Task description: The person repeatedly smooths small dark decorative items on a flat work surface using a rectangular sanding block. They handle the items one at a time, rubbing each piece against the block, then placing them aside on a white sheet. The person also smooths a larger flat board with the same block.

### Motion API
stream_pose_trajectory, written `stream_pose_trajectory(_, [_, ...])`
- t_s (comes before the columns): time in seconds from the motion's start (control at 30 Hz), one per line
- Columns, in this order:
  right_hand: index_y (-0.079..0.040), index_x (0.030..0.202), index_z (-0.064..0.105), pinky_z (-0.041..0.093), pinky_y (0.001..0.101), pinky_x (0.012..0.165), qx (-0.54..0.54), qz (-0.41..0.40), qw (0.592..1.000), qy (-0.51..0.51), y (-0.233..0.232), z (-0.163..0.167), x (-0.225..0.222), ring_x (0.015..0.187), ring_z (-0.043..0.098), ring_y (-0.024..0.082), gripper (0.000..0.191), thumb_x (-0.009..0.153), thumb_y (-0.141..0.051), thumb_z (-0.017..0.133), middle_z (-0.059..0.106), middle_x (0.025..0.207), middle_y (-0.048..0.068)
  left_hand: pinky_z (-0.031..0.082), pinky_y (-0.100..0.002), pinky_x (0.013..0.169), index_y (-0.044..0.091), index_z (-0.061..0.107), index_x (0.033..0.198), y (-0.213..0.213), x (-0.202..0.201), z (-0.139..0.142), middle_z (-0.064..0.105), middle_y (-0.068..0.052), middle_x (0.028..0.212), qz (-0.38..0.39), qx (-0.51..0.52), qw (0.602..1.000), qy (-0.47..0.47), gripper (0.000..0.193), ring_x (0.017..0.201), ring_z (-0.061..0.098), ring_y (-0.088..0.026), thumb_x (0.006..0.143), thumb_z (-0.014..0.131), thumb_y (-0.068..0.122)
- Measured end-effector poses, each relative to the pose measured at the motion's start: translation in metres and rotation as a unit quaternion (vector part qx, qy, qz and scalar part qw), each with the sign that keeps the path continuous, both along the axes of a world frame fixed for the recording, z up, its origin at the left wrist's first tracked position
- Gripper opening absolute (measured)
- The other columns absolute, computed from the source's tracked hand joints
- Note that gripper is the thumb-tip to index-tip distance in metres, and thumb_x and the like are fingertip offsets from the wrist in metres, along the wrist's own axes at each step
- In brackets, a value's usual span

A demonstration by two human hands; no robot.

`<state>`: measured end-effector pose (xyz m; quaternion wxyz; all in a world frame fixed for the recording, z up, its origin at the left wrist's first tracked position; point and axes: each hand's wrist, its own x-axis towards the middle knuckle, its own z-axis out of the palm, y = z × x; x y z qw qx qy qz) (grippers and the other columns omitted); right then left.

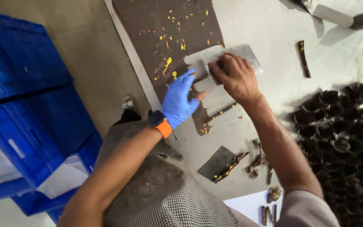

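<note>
1. Two hands meet near the middle of the head view, over a pale grey surface (274, 38).
2. The right hand (234, 77), bare, presses down on a grey metal sheet (248, 54), its fingers curled over the sheet's near edge and gripping it.
3. The left hand (179, 101) wears a blue glove; its fingers are spread and loose, the fingertips touching the sheet's left end at about 9 o'clock from the right hand. It grasps nothing that can be seen.
4. An orange-strapped watch (159, 122) sits on the left wrist.
5. Under the sheet lies a dark brown board (164, 25) spattered with yellow paint, running toward 12 o'clock.
6. A dark stick (303, 59) lies apart at 2 o'clock from the hands.
7. At 4 o'clock, a heap of dark cups (341, 138) fills the right edge.
8. At 6 o'clock lie a small grey plate (216, 162) and yellow-flecked dark scraps (255, 162).
9. Blue crates (26, 105) stand at 9 o'clock on the floor.
</note>
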<state>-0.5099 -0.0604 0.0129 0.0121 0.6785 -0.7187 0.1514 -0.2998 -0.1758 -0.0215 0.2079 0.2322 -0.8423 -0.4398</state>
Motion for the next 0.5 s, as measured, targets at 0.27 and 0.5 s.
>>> stream_pose_trajectory(0.27, [-0.011, 0.136, 0.069, 0.052, 0.0430, 0.106, 0.008, 0.082, 0.991, 0.103, -0.015, -0.032, -0.035, 0.126, 0.065, 0.029, 0.038, 0.102, -0.023, 0.058, 0.066, 0.133, 0.013, 0.045, -0.051, 0.098, -0.003, 0.050, 0.140, 0.021, -0.061, -0.036, 0.051, -0.025, 0.145, -0.023, -0.082, 0.989, -0.124, 0.068, 0.122, 0.055, -0.039, 0.096, 0.069, 0.045])
stream_pose_trajectory(0.5, [-0.001, 0.118, 0.074, 0.057, 0.0374, 0.096, -0.048, 0.087, 0.988, 0.121, -0.026, -0.036, -0.038, 0.114, 0.071, 0.025, 0.034, 0.104, -0.030, 0.063, 0.072, 0.121, 0.012, 0.043, -0.051, 0.101, -0.002, 0.056, 0.126, 0.017, -0.070, -0.046, 0.054, -0.022, 0.140, -0.015, -0.175, 0.974, -0.143, 0.054, 0.119, 0.054, -0.036, 0.098, 0.065, 0.044])
